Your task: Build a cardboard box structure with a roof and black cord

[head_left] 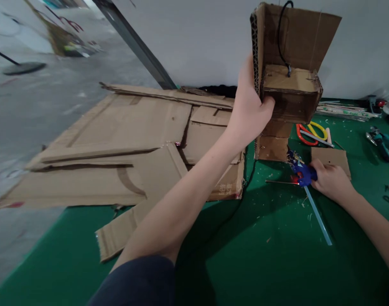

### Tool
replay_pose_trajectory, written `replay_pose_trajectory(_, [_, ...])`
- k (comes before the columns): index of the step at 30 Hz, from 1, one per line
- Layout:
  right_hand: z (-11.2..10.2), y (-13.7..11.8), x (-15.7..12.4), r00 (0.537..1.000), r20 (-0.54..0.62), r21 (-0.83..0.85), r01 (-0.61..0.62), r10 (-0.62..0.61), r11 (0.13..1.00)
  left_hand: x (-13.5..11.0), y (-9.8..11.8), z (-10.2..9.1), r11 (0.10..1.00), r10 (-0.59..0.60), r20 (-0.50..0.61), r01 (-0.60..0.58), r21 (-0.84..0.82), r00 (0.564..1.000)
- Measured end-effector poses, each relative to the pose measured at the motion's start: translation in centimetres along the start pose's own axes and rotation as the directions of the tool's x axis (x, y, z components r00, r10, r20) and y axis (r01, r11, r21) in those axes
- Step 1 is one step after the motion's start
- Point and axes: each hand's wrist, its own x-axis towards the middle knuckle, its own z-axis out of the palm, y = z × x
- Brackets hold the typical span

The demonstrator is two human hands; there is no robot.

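My left hand [249,106] grips the left wall of a tall cardboard structure [290,63], thumb pressed against a small cardboard box fixed inside it. A black cord runs down into the box's top. The structure stands upright on the green table [245,263]. My right hand [330,180] is closed around a blue glue gun [301,170] lying low on the table, its nozzle pointing toward the structure's base. A clear glue stick [318,219] juts out of the gun's back toward me. A small cardboard square [331,156] lies just behind that hand.
Large flat cardboard sheets [124,144] and cut strips cover the table's left side and hang over its edge. Red and yellow scissors [311,132] lie behind the structure. Pliers [377,142], sticks and small tools sit at the far right. Scraps litter the green surface.
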Motion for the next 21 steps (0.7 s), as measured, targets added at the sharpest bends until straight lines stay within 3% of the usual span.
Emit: replay_pose_trajectory(21, [-0.04,0.13,0.02,1.000,0.009,-0.050,0.028,-0.027,0.998,-0.03,0.20,0.04,1.000,-0.023,-0.050,0.023,0.002,0.998])
